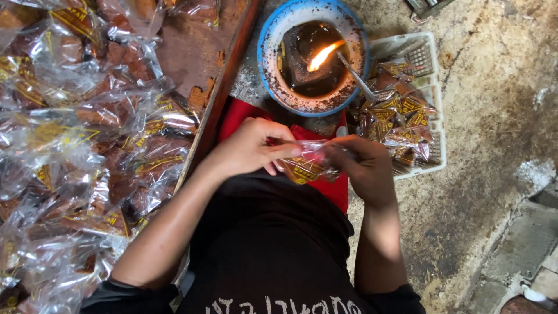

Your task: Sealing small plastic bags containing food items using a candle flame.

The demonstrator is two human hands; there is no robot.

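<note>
On the left, a wooden tray (224, 87) holds a heap of clear plastic packets (87, 145) with brown contents and yellow labels (too many and too overlapped to count). In the middle, the left hand (250, 148) and the right hand (360, 166) hold one packet (305, 166) between them, above the lap. Its long axis lies across, from left to right, nearly level. The fingers (279, 136) of the left hand pinch its left end; the right hand's fingers close on its right end. Above the hands stands one blue-rimmed bowl (270, 35) with one burning flame (322, 56). To the right, one white basket (433, 116) on the floor carries more packets, beside the bowl.
</note>
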